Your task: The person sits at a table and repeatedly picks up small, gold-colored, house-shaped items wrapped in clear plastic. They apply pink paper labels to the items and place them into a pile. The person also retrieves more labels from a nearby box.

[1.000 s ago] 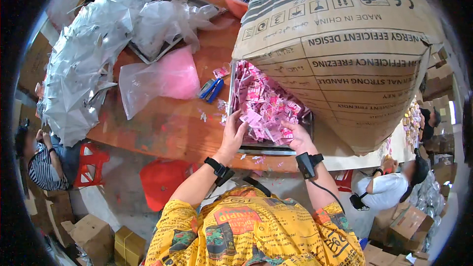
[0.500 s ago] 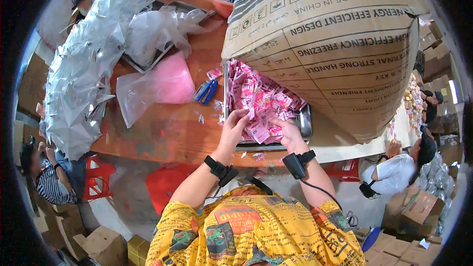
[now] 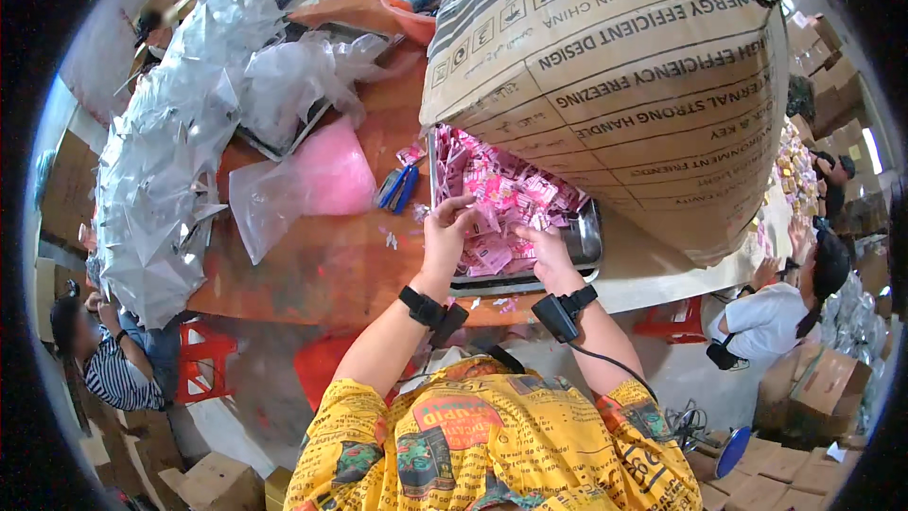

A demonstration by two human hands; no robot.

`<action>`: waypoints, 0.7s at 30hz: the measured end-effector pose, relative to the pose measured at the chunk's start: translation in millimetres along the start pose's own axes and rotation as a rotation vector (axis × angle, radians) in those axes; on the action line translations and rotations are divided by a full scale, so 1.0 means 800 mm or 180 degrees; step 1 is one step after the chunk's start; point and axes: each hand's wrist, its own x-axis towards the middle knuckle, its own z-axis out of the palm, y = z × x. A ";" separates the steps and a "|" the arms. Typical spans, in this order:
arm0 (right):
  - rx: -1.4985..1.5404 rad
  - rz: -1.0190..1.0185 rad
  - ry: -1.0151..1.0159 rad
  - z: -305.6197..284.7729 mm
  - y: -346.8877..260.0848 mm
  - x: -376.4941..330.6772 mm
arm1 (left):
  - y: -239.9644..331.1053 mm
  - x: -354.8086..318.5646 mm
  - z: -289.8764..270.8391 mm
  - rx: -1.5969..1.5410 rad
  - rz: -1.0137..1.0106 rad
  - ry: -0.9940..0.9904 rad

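Note:
A metal tray at the table's near edge holds a heap of small pink printed packets. My left hand reaches over the tray's left side, thumb and fingers pinched at a pink packet. Over the right part of the heap is my right hand, its thumb pointing inward and its fingers curled; what they grip is hidden among the packets. Both wrists wear black straps with small black devices. Left of the tray lies a blue stapler-like tool, with small scraps around it.
A large cardboard box leans over the tray's far right side. Clear bags pile up on the left, near a pink-filled plastic bag. An orange basin stands behind. Other people sit at left and right, by red stools.
The view has shifted slightly. My hands stay over the heap; the pink packet that showed between them near the tray's front is less distinct now. The right-hand co-worker's arm has moved.

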 end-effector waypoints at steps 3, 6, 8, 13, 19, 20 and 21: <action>-0.0134 -0.0227 -0.0104 0.004 -0.002 -0.005 | -0.010 0.012 0.001 0.0619 -0.0194 -0.0412; -0.0161 -0.0227 -0.0080 0.000 0.000 -0.002 | -0.040 0.016 0.009 0.3102 0.2264 0.0719; 0.0013 -0.0119 0.0006 -0.004 0.001 -0.001 | -0.051 0.023 0.011 0.2385 0.1682 0.0470; -0.0111 -0.0131 -0.0029 0.015 -0.021 -0.030 | -0.047 0.019 0.019 0.1337 0.0615 -0.0191; -0.0131 -0.0175 0.0072 -0.011 -0.005 -0.010 | -0.040 0.040 0.009 0.0604 -0.0035 -0.0168; -0.0129 -0.0129 -0.0254 -0.009 -0.008 -0.010 | -0.072 0.060 -0.024 0.0313 0.0044 -0.0024; 0.0113 -0.0123 -0.0298 -0.011 -0.012 -0.015 | -0.058 0.060 -0.029 0.0128 -0.0164 -0.0096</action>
